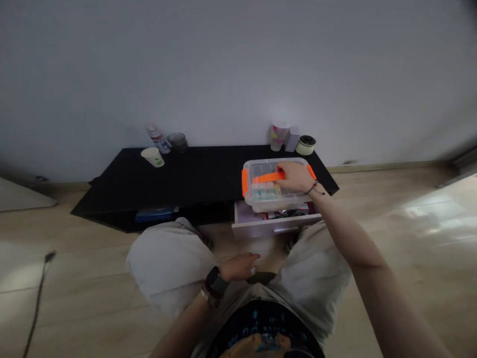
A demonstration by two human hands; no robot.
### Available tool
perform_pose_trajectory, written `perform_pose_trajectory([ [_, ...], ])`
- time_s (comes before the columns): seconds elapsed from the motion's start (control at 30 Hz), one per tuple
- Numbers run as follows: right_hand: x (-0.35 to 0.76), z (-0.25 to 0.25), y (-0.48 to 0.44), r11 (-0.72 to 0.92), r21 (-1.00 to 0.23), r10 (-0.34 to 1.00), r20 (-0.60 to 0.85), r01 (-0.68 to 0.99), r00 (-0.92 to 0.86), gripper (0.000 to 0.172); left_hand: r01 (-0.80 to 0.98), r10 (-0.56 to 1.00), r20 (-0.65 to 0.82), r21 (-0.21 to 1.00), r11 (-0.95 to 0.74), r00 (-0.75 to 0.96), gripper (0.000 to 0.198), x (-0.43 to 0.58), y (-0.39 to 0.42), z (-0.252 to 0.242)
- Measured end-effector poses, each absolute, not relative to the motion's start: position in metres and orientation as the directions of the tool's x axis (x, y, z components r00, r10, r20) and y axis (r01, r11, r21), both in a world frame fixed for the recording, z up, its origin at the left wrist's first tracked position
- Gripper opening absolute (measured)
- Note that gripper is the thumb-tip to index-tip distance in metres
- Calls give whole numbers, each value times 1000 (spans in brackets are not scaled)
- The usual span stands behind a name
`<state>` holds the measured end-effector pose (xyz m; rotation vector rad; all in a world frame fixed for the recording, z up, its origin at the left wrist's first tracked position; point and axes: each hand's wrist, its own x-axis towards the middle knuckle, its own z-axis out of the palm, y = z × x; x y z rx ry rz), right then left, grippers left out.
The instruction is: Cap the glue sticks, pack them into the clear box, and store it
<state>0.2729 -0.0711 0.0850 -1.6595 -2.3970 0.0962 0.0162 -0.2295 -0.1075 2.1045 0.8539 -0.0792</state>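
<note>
My right hand (294, 175) is closed round the orange handle of a clear plastic storage box (263, 204). Orange latches sit at both ends of the box, and small pale and green items show through its lid. The box is over the front edge of the black cabinet top, above an open white drawer (257, 229). Some red and dark things lie in the drawer, partly covered by the box. Between my knees hovers my left hand (240, 267), holding nothing, with its fingers stretched out. A dark watch is on that wrist.
On the black cabinet (208, 171) stand a paper cup (152, 157), a spray can (159, 139), a grey glass (178, 142), a plastic cup (278, 136), a small box (292, 139) and a cream jar (306, 145). A blue item (154, 215) lies in the open shelf. A cable (39, 298) crosses the floor.
</note>
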Motion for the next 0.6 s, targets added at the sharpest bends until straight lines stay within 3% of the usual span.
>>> perform_pose_trajectory([
  [0.1,271,83,-52,338,-216,932,210,916,-295,26,610,567,-360,715,-343,741,52,8,-221,-85],
  [0.2,264,74,-31,357,-248,924,237,901,-301,30,553,676,-250,787,-275,693,48,-5,-201,-64],
  [0.4,239,55,11,412,-305,907,230,859,-354,29,516,946,-42,845,-139,323,60,-39,-136,-29],
  [0.6,210,36,50,456,-364,890,200,812,-410,25,467,996,-88,882,62,33,65,-60,-50,-10],
])
